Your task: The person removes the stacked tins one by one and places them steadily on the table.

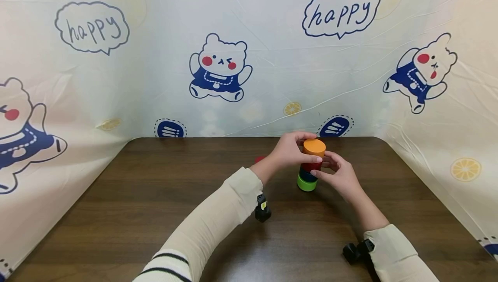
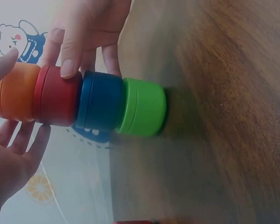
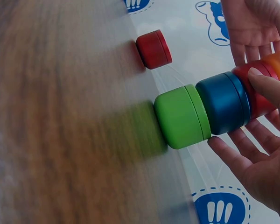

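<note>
Four small round lidded jars stand in an upright stack: a green jar (image 1: 307,184) on the table, a blue jar (image 3: 222,103), a red jar (image 2: 59,100) and an orange jar (image 1: 314,147) on top. My left hand (image 1: 288,149) grips the orange jar, its thumb on the near side and its fingers behind. From the right, my right hand (image 1: 344,177) holds the red jar, thumb across its front and fingers around the far side. Its lower fingers lie close by the blue and green jars in the right wrist view.
A second red jar (image 3: 153,49) stands on the table left of the stack, mostly hidden behind the left wrist in the head view. The brown wooden table (image 1: 155,213) ends at a patterned cloth backdrop (image 1: 272,57). Black wrist cameras hang under both sleeves.
</note>
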`<state>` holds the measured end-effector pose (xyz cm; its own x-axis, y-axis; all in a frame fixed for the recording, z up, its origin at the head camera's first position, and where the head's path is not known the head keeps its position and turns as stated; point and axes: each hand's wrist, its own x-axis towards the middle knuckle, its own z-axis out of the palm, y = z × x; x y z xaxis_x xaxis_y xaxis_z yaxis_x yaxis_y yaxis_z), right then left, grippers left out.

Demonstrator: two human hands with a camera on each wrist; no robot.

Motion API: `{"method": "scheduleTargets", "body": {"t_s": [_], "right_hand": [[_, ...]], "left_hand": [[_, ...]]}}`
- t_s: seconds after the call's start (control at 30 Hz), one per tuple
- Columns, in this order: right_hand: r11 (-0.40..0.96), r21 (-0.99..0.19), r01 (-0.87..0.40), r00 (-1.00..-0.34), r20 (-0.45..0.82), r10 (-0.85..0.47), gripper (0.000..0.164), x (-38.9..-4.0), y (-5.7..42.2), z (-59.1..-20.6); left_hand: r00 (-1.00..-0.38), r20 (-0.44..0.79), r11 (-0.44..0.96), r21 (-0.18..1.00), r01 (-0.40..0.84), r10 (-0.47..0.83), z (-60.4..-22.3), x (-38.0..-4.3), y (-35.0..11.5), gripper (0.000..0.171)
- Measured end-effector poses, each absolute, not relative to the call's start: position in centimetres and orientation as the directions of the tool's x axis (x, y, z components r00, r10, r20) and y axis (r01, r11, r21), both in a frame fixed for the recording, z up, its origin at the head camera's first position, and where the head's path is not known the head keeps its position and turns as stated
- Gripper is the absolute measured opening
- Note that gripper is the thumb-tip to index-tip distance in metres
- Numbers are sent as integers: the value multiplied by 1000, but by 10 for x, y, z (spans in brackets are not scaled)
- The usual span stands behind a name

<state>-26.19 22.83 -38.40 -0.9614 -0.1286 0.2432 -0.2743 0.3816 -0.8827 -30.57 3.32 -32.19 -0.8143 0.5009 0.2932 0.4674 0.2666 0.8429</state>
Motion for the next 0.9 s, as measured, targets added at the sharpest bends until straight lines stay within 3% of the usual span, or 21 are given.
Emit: {"method": "scheduleTargets", "body": {"t_s": [0.9], "right_hand": [[392, -877, -277, -961, 246, -130, 63, -261, 226, -383]], "left_hand": [[-840, 297, 244, 865, 438, 454, -320, -301, 12, 51]]}}
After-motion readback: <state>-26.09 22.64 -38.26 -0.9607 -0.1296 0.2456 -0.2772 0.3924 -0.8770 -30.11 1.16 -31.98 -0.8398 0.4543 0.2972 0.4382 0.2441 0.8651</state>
